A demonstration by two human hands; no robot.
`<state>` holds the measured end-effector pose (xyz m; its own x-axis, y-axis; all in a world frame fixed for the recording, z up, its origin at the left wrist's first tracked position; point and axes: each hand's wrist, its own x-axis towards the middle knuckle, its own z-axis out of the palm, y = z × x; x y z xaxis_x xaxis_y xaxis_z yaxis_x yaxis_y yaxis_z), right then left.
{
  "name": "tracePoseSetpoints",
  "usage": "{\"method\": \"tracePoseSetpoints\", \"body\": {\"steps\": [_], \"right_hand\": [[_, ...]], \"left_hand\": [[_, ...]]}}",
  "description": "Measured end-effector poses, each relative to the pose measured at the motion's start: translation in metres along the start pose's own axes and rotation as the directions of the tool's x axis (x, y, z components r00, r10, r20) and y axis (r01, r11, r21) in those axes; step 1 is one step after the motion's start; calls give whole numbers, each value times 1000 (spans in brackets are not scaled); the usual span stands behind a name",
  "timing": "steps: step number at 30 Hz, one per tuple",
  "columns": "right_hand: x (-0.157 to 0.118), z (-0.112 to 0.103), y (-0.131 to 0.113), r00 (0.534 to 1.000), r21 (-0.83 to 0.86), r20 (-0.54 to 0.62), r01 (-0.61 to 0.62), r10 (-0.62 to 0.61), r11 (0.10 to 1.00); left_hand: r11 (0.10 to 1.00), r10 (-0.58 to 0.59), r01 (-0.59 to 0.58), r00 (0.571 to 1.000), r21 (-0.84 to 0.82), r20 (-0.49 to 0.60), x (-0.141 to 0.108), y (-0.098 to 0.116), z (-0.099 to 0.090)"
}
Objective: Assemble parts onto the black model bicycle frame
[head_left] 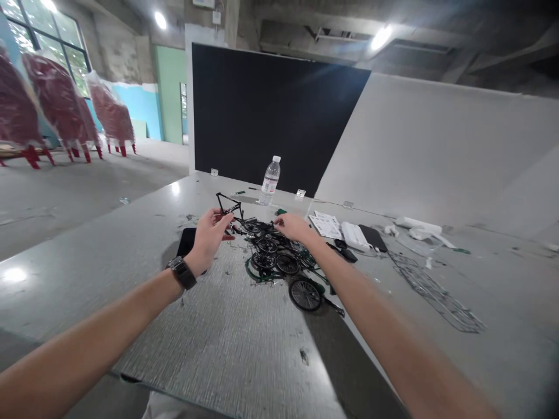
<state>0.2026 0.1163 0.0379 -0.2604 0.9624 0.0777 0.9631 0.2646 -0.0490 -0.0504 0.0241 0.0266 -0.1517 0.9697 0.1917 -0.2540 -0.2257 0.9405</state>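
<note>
Black bike frame (229,201) at far left of parts pile (264,259), above tabletop (109,262). Looks light, stiff; thin tubes probably fragile, best held near a joint. Left hand (209,234): grip pinching frame. Right hand (293,227): grip at pile's far side, can't tell if pinching anything.
</note>
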Motion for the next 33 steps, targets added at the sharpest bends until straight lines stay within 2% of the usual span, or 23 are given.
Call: {"method": "tracePoseSetpoints", "body": {"steps": [3, 7, 11, 14, 22, 28, 33], "right_hand": [[9, 2, -17, 996, 39, -16, 94, -93, 995], [17, 3, -42, 975, 57, 38, 218, -220, 974], [20, 2, -49, 965, 34, 57, 253, -255, 967], [22, -1, -42, 977, 9, 15, 213, -213, 977], [17, -13, -11, 993, -24, -114, 14, -16, 1000], [-10, -16, 18, 978, -69, -178, -124, 110, 990], [-36, -11, 29, 987, -104, -141, -98, 83, 990]], "left_hand": [[1000, 13, -13, 1000, 1, 3, 1, 0, 0], [1000, 20, -20, 1000, -1, 2, 1, 1, 0], [1000, 17, -17, 1000, 1, 11, 0, 3, -2], [1000, 24, -24, 1000, -5, 16, 0, 4, -2], [1000, 8, -8, 1000, -23, 7, 0, 4, -1], [1000, 19, -19, 1000, -20, 12, 1, 1, -1], [1000, 9, -9, 1000, -5, 10, -2, 3, 2]]}}
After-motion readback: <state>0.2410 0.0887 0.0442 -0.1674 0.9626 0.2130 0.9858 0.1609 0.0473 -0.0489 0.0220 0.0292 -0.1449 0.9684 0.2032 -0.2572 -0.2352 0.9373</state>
